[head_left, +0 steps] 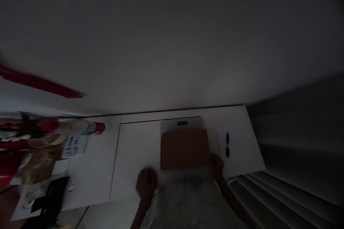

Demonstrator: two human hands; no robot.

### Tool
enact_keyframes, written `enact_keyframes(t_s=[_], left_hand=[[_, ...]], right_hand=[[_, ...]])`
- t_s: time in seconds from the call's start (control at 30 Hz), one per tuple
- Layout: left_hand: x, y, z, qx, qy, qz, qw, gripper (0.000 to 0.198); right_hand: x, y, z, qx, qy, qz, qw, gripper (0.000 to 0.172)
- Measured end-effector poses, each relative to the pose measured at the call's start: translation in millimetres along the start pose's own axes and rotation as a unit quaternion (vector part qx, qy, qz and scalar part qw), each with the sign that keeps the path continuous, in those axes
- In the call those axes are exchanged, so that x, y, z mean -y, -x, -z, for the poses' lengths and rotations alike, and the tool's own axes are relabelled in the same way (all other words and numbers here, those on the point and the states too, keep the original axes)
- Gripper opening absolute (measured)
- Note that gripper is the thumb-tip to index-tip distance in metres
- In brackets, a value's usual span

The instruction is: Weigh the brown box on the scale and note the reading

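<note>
The view is dark. A flat brown rectangular thing (185, 149), perhaps a folder or a cardboard box, lies on a pale device (169, 125) with a small dark display, which looks like a scale. My left hand (146, 184) rests at the table's front edge, left of the brown thing and apart from it. Its fingers are curled and I see nothing in them. Close by the brown thing's lower right corner is my right hand (216, 164), also closed like a fist. Whether it touches that corner I cannot tell.
A sheet of paper (233, 121) with a black pen (227, 145) lies at the right of the white table (137, 150). At left are a red-capped bottle (91, 127), a printed packet (74, 146), a brown bag (40, 164) and a black object (53, 196). A wall (172, 43) stands behind.
</note>
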State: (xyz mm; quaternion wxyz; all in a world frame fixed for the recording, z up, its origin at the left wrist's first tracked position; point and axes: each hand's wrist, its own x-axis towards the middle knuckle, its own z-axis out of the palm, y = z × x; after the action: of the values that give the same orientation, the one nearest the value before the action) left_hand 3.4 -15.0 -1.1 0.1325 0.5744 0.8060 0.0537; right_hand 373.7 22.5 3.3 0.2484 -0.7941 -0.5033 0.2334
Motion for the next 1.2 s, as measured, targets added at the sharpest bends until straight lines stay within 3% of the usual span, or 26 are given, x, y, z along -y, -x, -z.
enact_keyframes(t_s=[0.77,1.2], left_hand=[[-4.9,-2.0,6.8,0.002,0.009,0.004,1.0,0.029],[-1.1,-0.8,0.5,-0.002,0.0,-0.003,1.0,0.028]], right_hand=[[3.3,-1.1,2.2,0.009,-0.007,-0.005,1.0,0.051],[3.0,-1.1,1.5,0.0,-0.013,0.001,1.0,0.047]])
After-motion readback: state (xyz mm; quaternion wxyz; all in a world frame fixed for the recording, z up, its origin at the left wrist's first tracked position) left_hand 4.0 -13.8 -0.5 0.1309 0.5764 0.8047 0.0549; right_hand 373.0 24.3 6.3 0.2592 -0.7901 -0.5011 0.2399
